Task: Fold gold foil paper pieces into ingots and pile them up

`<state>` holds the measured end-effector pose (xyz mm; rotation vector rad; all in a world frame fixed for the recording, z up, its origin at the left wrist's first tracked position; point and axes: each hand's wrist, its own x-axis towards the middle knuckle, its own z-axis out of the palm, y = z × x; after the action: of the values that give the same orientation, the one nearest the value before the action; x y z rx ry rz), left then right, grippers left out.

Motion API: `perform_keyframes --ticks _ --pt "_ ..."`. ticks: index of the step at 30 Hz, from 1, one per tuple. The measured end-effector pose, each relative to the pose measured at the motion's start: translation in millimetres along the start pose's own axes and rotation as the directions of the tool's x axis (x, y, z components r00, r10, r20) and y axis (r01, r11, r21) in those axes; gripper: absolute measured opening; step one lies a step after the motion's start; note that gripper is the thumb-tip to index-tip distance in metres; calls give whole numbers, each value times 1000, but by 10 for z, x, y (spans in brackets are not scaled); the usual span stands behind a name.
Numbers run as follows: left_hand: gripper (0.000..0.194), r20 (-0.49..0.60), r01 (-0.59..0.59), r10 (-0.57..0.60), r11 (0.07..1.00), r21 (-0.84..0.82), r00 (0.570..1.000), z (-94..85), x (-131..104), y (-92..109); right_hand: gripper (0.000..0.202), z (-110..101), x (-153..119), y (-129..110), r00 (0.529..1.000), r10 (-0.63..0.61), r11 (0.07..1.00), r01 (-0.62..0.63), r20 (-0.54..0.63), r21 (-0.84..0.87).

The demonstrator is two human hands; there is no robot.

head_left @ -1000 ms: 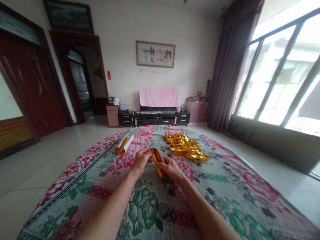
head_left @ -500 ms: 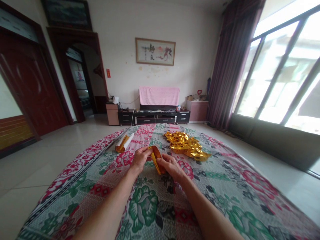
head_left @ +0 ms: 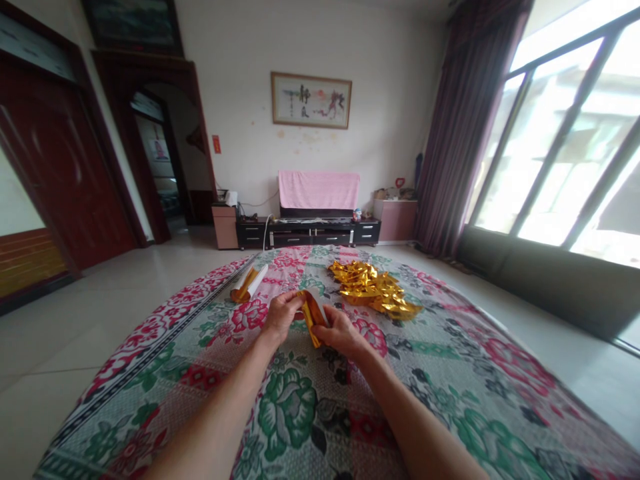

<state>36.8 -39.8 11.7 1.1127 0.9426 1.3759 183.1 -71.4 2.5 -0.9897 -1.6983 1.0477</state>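
Observation:
Between my two hands is a sheet of gold foil paper (head_left: 312,313), partly folded, with a pale back side showing along its right edge. My left hand (head_left: 281,316) pinches its upper left edge. My right hand (head_left: 341,331) grips the lower right part, thumb on the gold face. Beyond my right hand lies a pile of folded gold foil pieces (head_left: 370,288), shiny and boat-like. To the left, a curled stack of gold foil sheets (head_left: 245,285) with a white outer side rests on the cloth.
A flowered cloth (head_left: 200,373) in red, green and grey covers the round table under my arms. Past its far edge stands a low black TV cabinet (head_left: 310,237) with a pink towel (head_left: 319,189) over the screen. Windows are on the right.
The foil paper has curved further and its pale back now shows at the right. My right hand has shifted its hold slightly; my left hand stays nearly in place.

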Motion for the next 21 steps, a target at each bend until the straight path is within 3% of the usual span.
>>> perform_keyframes --ticks 7,21 --pt "29 -29 9 -9 1000 11 1000 -4 19 -33 21 2 17 111 1000 -26 996 24 -16 -83" --pt "26 -84 5 -3 999 33 996 14 3 -21 18 -8 3 53 999 -37 986 31 -32 -165"
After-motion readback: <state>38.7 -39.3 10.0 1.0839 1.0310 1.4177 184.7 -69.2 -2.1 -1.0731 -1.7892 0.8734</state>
